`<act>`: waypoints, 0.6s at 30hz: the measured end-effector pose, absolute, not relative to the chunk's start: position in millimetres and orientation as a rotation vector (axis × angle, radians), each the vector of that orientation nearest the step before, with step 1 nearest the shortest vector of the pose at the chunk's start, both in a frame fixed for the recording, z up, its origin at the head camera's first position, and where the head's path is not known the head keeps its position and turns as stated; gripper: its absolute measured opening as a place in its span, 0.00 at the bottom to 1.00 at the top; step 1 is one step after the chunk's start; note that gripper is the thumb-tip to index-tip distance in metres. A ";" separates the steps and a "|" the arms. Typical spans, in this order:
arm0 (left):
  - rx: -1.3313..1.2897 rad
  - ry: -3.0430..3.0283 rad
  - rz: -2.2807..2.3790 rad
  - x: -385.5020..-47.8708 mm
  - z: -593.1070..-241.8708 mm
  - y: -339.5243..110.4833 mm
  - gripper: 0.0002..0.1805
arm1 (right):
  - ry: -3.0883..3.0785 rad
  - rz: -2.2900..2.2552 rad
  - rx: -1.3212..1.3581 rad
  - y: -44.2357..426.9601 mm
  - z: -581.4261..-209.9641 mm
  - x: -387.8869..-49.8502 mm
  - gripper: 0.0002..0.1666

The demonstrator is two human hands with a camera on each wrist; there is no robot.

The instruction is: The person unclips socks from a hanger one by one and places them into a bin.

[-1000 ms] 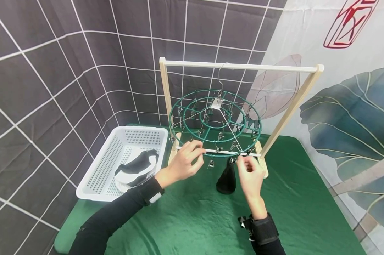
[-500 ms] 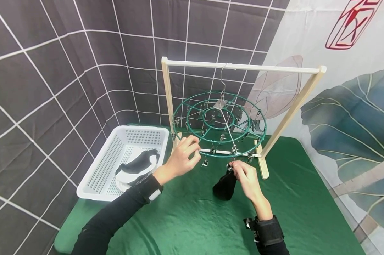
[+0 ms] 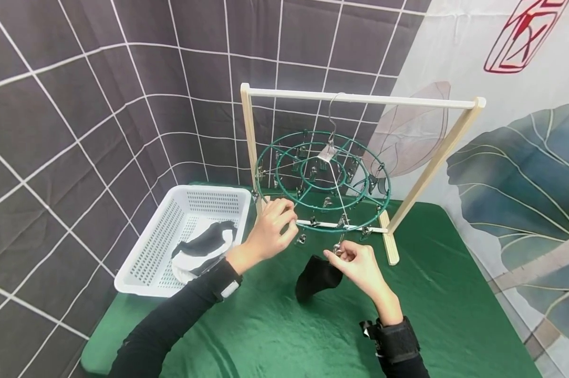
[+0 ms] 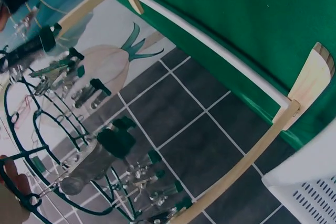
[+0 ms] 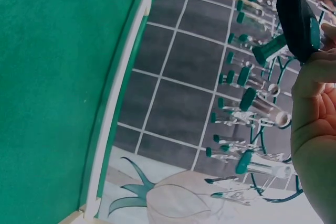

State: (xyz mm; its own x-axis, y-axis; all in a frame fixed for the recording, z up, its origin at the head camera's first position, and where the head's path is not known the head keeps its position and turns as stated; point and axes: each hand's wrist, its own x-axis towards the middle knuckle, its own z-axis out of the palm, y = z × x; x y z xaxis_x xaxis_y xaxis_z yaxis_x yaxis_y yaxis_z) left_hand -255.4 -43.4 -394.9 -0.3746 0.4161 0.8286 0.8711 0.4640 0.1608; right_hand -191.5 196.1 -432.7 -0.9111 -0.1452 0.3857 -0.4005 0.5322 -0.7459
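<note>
My left hand (image 3: 271, 231) pinches the front-left rim of a round green drying hanger (image 3: 327, 153) with dangling clips. My right hand (image 3: 362, 265) is below the hanger's front edge, its thumb and fingers pinching a metal clip (image 3: 337, 248). At this clip is the end of a black sock (image 3: 318, 279), which slants down to the left above the table. From the right wrist, a green clip tip (image 5: 315, 31) lies against the sock (image 5: 290, 11), beside my thumb and fingers. Exactly how far the sock sits inside the clip is hidden by my fingers.
The hanger hooks over the white top bar of a wooden stand (image 3: 360, 98). Left of it, a white perforated basket (image 3: 140, 262) holds black and white socks (image 3: 204, 249). A green cloth (image 3: 284, 325) covers the table. Curtains hang behind.
My right hand has moved a little down and turned, keeping to the clip. The black sock has swung from hanging down to slanting left. The hanger has shifted slightly; my left hand stays at its rim.
</note>
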 end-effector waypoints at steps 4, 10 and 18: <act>-1.089 -1.911 -0.688 -250.2 -394.6 -38.7 0.08 | -2.574 1.422 0.486 186.4 -412.3 -183.6 0.16; -1.237 -1.843 -0.591 -243.9 -395.4 -27.9 0.12 | -2.581 1.439 0.614 175.7 -397.4 -180.3 0.15; -1.167 -2.014 -0.680 -244.3 -397.4 -26.0 0.08 | -2.508 1.398 0.707 178.9 -419.1 -198.5 0.19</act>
State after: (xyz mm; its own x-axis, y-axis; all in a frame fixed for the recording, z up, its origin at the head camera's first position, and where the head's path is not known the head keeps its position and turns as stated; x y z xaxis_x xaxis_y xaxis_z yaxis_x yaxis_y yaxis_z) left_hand -244.3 -26.0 -397.4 -0.3478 0.5169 0.7822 0.8853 0.4557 0.0926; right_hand -198.5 178.9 -419.1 -0.8698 -0.3152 0.3795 -0.4886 0.4437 -0.7512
